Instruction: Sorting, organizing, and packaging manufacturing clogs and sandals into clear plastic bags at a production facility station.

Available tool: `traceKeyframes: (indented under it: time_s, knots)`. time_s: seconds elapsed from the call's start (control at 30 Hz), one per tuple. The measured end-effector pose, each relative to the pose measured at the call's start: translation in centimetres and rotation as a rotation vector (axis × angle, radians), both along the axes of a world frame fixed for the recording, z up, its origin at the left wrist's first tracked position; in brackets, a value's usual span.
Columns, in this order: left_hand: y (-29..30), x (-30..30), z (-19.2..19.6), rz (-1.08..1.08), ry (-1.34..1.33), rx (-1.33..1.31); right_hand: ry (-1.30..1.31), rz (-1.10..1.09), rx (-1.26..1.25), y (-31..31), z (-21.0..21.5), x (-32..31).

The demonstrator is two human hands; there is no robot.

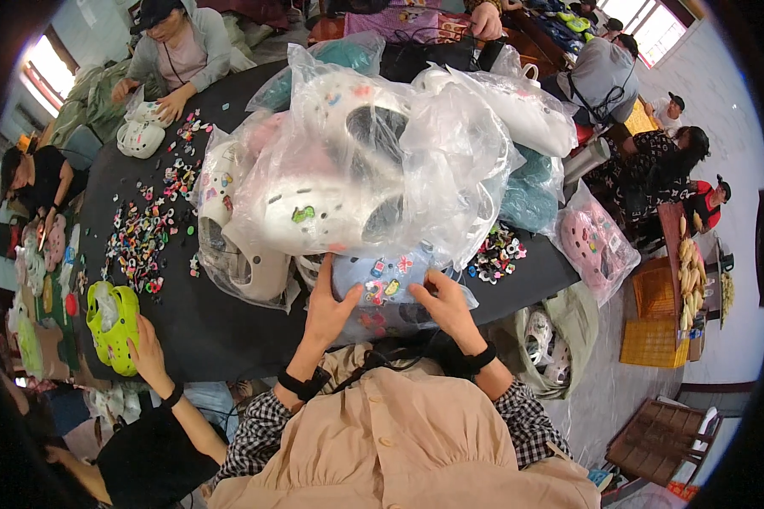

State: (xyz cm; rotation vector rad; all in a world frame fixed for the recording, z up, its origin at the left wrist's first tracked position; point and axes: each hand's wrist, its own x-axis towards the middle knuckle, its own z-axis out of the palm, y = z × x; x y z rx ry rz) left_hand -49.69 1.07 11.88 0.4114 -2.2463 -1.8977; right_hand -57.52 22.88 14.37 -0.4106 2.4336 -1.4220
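Note:
Close in front of me at the table's near edge is a light blue clog (378, 276) with several colourful charms on its toe. My left hand (328, 307) grips its left side, the thumb lying on the upper. From the right, my right hand (444, 309) holds the same clog, its thumb by the charms. Both sets of fingers are mostly hidden behind the shoe. Against its far side rises a pile of clogs in clear plastic bags, with a white clog (314, 214) bearing a green charm nearest. A grey-beige bagged clog (259, 276) lies just left of my left hand.
Loose charms (144, 242) are scattered over the black table (221, 339) at left; a smaller heap (495, 254) lies right. A co-worker's hand (148, 352) holds a lime clog (113, 329). A bagged pink clog (594, 237) sits at the right edge, above an open sack (581, 331) of shoes.

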Motion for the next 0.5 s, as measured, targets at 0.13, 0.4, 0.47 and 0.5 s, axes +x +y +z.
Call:
traceKeyframes:
  time_s: [0.13, 0.4, 0.47, 0.5]
  knots:
    - [0.3, 0.1, -0.1, 0.023, -0.003, -0.154, 0.126, -0.082, 0.073, -1.0, -0.5, 0.6]
    - [0.6, 0.2, -0.4, 0.08, 0.06, -0.283, 0.203, -0.058, 0.058, -1.0, 0.0, 0.5]
    - [0.6, 0.3, -0.1, 0.023, 0.062, -0.145, 0.17, -0.034, 0.052, -0.6, 0.7, 0.4]
    - [0.5, 0.3, -0.1, 0.028, 0.064, -0.146, 0.169, -0.01, 0.063, -0.4, 1.2, 0.4]
